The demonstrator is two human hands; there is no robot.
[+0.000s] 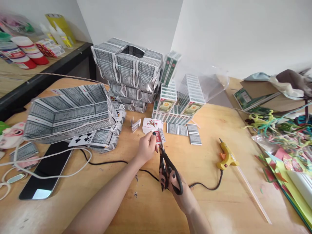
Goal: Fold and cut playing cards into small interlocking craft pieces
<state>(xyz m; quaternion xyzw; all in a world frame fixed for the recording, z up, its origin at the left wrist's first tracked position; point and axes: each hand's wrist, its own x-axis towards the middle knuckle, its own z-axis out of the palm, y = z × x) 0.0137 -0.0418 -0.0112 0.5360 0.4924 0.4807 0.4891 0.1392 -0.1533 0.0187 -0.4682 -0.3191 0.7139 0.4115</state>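
Near the middle of the table, my left hand (147, 146) pinches a small red and white card piece (160, 136). My right hand (175, 185) is wrapped round the handles of black scissors (168, 165), whose blades point away from me and meet the card piece. Just beyond lies a joker card (151, 124), face up. To its left stands a small folded card (135, 124). Patterned cards (177, 129) lie face down to the right, with another short stack (194, 134) beside them.
Card-built boxes (126, 65) and an open card tray (69, 112) stand at back left. Card packs (191, 94) are stacked behind. A yellow glue gun (226, 156) with its cord lies right, a phone (48, 172) left, craft scraps (282, 130) far right.
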